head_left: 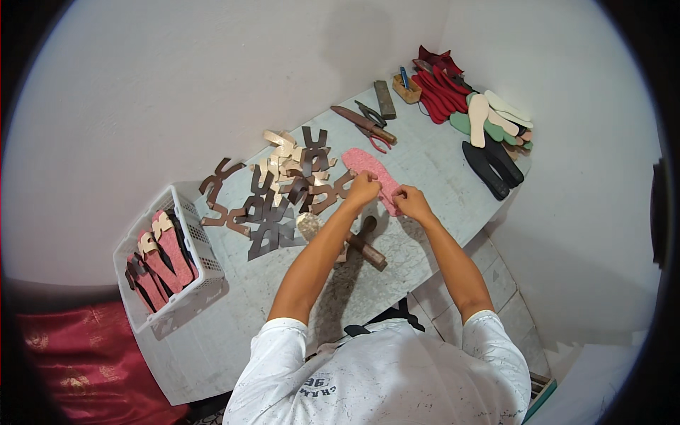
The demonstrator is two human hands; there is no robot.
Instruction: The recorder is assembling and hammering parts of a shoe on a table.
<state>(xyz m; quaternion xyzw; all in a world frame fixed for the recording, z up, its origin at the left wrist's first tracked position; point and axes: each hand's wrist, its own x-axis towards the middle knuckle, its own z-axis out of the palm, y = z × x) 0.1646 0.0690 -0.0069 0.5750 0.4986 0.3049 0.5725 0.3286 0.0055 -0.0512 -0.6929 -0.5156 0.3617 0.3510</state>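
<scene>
Starting at the basket [205,255] of finished uppers, cut straps [283,191] are passed before the pink insole [368,168], lying mid-bench [439,163], is pinched at its near end by left hand [363,190] and right hand [411,202], apparently for steadying.

A pale, plain wall [177,85] is being seen from nine to twelve o'clock, and another white wall [588,212] is closing the corner at three o'clock. A grey mottled table [439,163] is being set against them, running from seven toward one o'clock. Tiled floor [506,283] is being shown at five o'clock, and red patterned cloth [85,361] is lying at eight o'clock. Soft, even light is being cast throughout.
</scene>
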